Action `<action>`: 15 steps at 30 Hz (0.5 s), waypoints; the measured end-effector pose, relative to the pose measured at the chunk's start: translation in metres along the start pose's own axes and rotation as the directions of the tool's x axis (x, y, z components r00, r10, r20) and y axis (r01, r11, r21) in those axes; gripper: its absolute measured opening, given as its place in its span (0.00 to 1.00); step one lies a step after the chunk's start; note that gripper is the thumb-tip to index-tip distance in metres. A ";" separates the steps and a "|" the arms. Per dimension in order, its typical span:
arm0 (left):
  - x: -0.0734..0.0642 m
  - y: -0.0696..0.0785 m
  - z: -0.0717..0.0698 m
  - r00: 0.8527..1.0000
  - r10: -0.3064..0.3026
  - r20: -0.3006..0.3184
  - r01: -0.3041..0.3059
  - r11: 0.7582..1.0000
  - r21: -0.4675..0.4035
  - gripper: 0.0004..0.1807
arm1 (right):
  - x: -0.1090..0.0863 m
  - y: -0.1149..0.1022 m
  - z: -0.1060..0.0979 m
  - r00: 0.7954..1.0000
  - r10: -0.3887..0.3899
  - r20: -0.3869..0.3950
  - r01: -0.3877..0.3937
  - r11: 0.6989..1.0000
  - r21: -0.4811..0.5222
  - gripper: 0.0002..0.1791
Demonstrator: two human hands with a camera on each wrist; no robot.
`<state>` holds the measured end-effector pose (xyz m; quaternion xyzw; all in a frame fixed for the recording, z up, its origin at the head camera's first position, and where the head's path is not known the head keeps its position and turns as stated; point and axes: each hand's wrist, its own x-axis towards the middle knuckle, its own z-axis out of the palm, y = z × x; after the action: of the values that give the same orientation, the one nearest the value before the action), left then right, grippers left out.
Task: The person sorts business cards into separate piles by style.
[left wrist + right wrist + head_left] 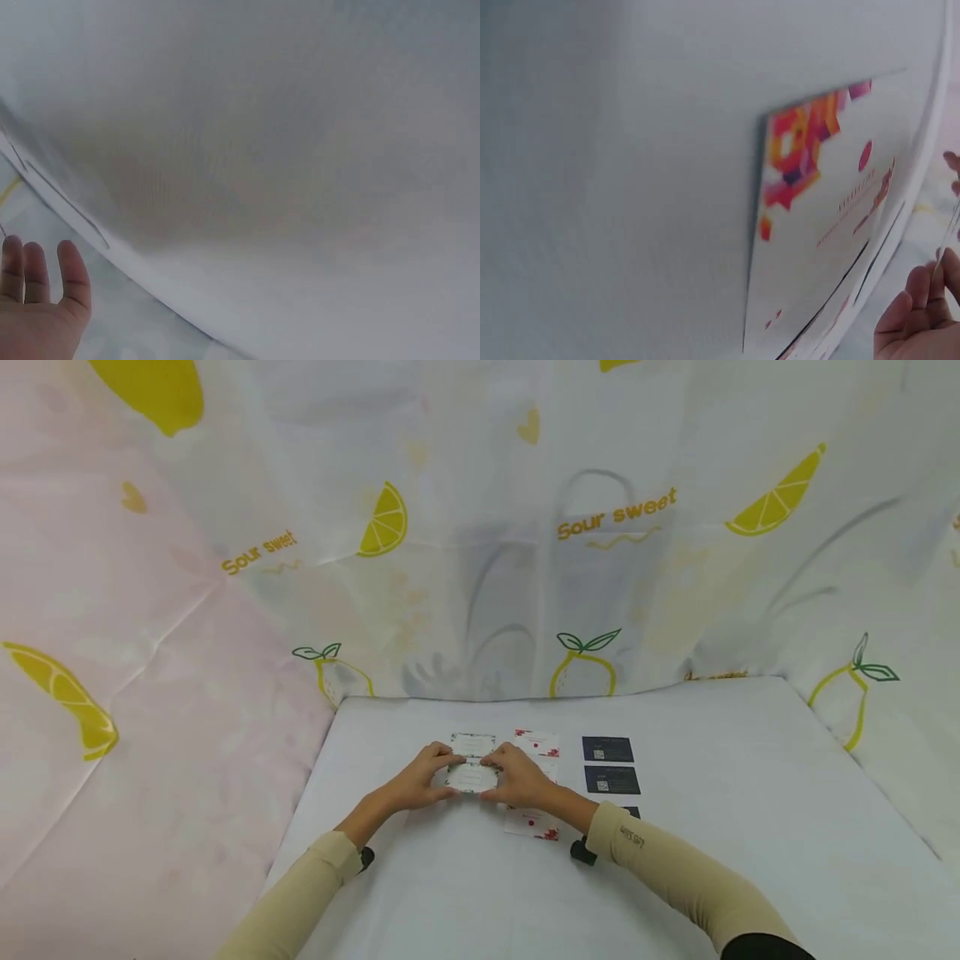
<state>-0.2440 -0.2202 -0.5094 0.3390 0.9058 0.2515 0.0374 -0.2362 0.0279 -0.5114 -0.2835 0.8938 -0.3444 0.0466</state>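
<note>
A white card with a green leafy border (472,778) is held level between both hands. My left hand (412,783) grips its left edge between thumb and fingers. On the opposite edge, my right hand (525,779) does the same; the right wrist view shows the thumb and fingers of the right hand (930,311) pinching a thin card edge. Just behind lies a matching leafy card (472,743) on the table. In the left wrist view, the left hand (45,307) shows only in the lower corner.
Right of the hands, a column of white cards with red flowers (532,824) lies partly under the right hand. Farther right is a column of dark cards (612,780), the nearest partly covered by the sleeve. Lemon-printed cloth (480,552) hangs behind the white table (735,827).
</note>
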 end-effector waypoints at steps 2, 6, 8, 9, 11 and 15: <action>0.005 -0.004 -0.001 1.000 0.010 0.007 -0.010 1.000 -0.005 0.32 | 0.004 0.004 -0.002 1.000 0.014 0.006 -0.014 1.000 -0.003 0.32; 0.018 -0.013 -0.005 0.999 0.031 -0.027 -0.031 0.999 -0.021 0.31 | 0.016 0.012 -0.006 0.999 0.049 -0.021 -0.049 0.998 -0.028 0.31; 0.025 -0.018 -0.008 0.998 0.034 -0.044 -0.035 0.999 -0.034 0.30 | 0.022 0.015 -0.007 0.997 0.068 -0.041 -0.069 0.997 -0.037 0.32; 0.028 -0.020 -0.009 0.998 0.035 -0.045 -0.037 0.999 -0.037 0.30 | 0.025 0.016 -0.008 0.996 0.080 -0.048 -0.082 0.996 -0.036 0.32; 0.034 -0.024 -0.010 0.999 0.030 -0.040 -0.031 0.999 -0.034 0.29 | 0.031 0.018 -0.008 0.993 0.102 -0.051 -0.105 0.993 -0.060 0.32; 0.043 -0.032 -0.011 0.999 0.007 -0.031 -0.007 1.000 -0.021 0.28 | 0.043 0.022 -0.008 0.990 0.135 -0.049 -0.140 0.983 -0.117 0.33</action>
<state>-0.2981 -0.2185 -0.5102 0.3377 0.9024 0.2664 0.0259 -0.2849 0.0223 -0.5143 -0.2165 0.9310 -0.2918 0.0346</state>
